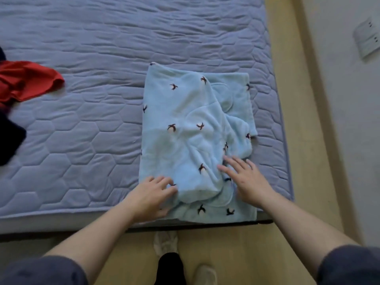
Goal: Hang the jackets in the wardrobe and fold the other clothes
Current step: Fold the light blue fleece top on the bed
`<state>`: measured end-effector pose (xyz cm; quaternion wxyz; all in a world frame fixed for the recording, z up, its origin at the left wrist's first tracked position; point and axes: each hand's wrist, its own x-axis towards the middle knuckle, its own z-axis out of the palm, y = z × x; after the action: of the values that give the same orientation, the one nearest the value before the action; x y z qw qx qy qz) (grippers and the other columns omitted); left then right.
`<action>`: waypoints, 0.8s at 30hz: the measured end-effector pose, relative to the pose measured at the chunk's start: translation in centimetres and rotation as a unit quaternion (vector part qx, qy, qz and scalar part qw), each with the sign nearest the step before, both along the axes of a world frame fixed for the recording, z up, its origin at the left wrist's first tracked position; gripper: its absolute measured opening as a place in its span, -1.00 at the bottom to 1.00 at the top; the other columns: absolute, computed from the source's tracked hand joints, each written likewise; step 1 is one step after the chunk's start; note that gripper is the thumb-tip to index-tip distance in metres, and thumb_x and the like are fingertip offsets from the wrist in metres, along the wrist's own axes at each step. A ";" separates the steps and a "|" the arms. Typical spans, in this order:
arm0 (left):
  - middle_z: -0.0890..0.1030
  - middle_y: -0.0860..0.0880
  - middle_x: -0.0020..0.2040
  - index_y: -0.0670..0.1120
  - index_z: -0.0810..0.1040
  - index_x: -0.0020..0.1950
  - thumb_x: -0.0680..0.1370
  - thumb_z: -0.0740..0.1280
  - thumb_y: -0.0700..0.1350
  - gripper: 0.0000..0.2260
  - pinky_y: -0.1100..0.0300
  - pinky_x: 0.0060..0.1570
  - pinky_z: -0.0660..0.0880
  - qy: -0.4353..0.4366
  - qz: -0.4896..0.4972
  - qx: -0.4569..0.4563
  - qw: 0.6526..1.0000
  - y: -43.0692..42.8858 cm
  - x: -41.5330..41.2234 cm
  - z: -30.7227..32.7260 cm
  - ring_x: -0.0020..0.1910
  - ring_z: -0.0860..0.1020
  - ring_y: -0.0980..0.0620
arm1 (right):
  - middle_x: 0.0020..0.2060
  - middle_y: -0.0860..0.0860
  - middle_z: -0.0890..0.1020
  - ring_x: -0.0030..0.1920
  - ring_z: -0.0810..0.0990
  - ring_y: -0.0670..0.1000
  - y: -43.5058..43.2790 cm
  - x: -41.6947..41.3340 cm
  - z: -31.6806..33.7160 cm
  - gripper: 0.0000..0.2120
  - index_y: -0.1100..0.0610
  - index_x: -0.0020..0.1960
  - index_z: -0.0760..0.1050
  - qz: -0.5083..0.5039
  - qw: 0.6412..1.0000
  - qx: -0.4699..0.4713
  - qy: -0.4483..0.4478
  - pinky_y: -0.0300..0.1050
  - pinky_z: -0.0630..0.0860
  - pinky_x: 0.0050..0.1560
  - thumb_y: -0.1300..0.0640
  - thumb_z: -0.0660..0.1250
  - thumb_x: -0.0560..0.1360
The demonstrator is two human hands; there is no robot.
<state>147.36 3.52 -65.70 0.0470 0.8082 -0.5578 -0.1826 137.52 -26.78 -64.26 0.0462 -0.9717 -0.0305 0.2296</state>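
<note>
The light-blue bird-print fleece garment (185,120) lies nearly folded on the mattress (82,120). The left grip (153,192) curls its fingers into the fabric's near-left corner. Just right of it, the right grip (244,177) presses flat, fingers spread. Well left of the left grip, a red garment (26,79) and a dark garment (10,138) lie crumpled, so much of the folding looks undone.

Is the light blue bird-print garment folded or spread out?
Folded: the light blue garment lies in stacked layers, a compact rectangle on the mattress.
</note>
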 end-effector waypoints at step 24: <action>0.56 -0.17 0.23 -0.15 0.43 0.32 0.54 0.08 -0.26 -0.63 -0.07 -0.07 0.51 -0.180 0.082 -0.013 0.980 2.6 -7.4 -7.7 0.14 0.56 -0.20 | 0.09 0.24 0.59 -0.17 0.62 0.21 3.2 -8.4 -7.8 -0.37 0.11 0.20 0.41 0.048 0.994 -0.052 -0.085 0.01 0.52 -0.35 0.29 0.53 0.17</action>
<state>139.96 6.17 -73.36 -0.0286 0.8702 -0.4913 -0.0225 129.15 -23.59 -72.10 -0.0182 -0.9861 -0.0693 0.1497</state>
